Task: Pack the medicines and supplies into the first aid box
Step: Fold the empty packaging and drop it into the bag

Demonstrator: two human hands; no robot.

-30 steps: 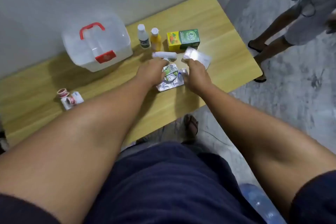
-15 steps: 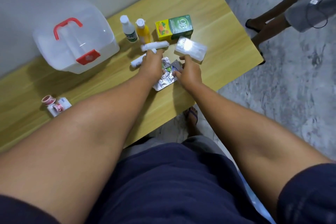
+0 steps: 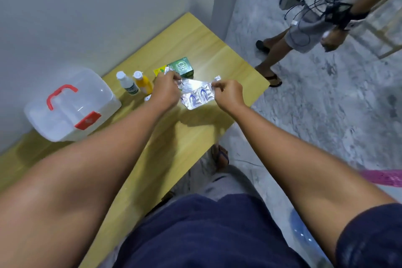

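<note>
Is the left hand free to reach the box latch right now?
Probably not yet. The left hand is pinching the foil strips together with the right hand. The path to the red latch on the closed box looks open, so it would need to let go first.

Silver blister strips [image 3: 196, 95] (blue print) held above table; clear first aid box [image 3: 69, 106] closed, red-handled.

The large white letters "OB" stand out on the green face of a green-and-yellow cardboard carton [image 3: 179, 68]; the smaller line beneath them, and blue print on the silver foil blister strips [image 3: 196, 95], cannot be read.
</note>
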